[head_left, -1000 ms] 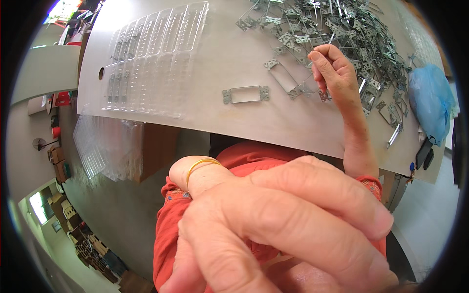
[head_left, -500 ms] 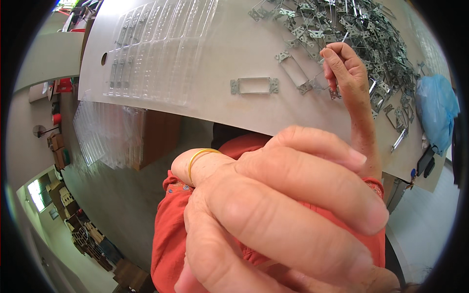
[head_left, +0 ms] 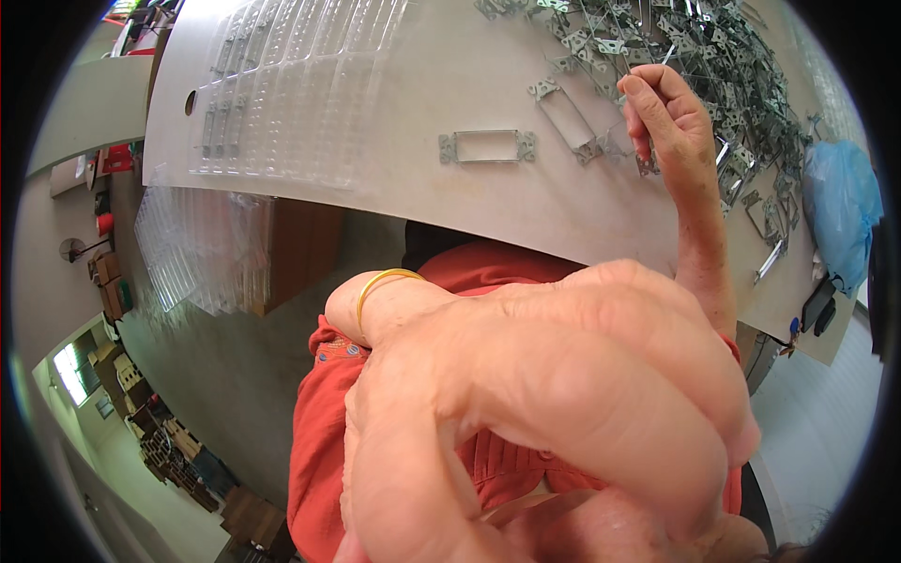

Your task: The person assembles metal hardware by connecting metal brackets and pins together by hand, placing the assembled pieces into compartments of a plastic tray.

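Note:
My left hand (head_left: 563, 375) is raised very close to the view, wearing a yellow bangle (head_left: 385, 280). Its fingers are curled inward and the tips are hidden, so anything between them cannot be made out. Over the table, my right hand (head_left: 674, 127) has its thumb and forefinger pinched together, apparently on a thin rod of a metal bracket frame (head_left: 648, 164), mostly hidden by the hand. A rectangular metal frame (head_left: 526, 148) with perforated ends lies to its left. Another frame (head_left: 589, 150) lies slantwise nearer to that hand.
A tangled heap of metal frames (head_left: 741, 84) covers the table's far right. Clear plastic trays (head_left: 310, 113), some holding metal parts, lie at left; more trays (head_left: 206, 244) stand below the table edge by a brown box (head_left: 305, 253). A blue plastic bag (head_left: 840, 216) sits at right.
My left hand's fingers have curled further in and its back has risen slightly. The table has shifted a little upward in view; my right hand keeps its pinch by the heap.

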Demonstrator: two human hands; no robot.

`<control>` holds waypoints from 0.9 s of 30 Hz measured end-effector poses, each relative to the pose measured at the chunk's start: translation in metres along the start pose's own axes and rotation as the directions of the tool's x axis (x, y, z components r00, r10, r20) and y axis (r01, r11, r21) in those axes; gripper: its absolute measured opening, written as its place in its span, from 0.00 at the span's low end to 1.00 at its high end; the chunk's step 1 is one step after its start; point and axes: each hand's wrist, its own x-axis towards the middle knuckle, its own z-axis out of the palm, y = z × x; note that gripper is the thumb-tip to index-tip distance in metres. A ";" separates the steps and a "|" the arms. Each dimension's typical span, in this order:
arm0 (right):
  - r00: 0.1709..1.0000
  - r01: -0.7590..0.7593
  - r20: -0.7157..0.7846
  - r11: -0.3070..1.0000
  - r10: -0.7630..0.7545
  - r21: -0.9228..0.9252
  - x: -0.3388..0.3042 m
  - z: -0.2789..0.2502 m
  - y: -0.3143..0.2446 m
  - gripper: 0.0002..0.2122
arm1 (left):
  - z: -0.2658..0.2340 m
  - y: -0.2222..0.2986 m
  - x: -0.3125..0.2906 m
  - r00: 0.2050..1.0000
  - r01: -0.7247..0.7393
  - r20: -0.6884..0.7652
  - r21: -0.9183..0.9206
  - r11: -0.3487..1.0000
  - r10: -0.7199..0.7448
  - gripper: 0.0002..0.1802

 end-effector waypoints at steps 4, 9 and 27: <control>1.000 -0.021 -0.011 1.000 0.021 0.020 -0.002 -0.001 -0.002 0.08 | -0.035 -0.018 0.012 0.989 -0.027 0.140 -0.156 0.987 0.049 0.04; 0.999 -0.010 -0.046 1.000 0.010 0.003 -0.001 -0.001 -0.004 0.08 | -0.066 -0.034 0.010 0.976 0.011 0.215 0.157 0.988 -0.045 0.05; 0.999 -0.040 -0.004 0.999 0.041 0.012 -0.003 0.002 -0.001 0.08 | -0.111 -0.111 -0.042 0.903 -0.170 0.299 0.908 0.383 -0.309 0.06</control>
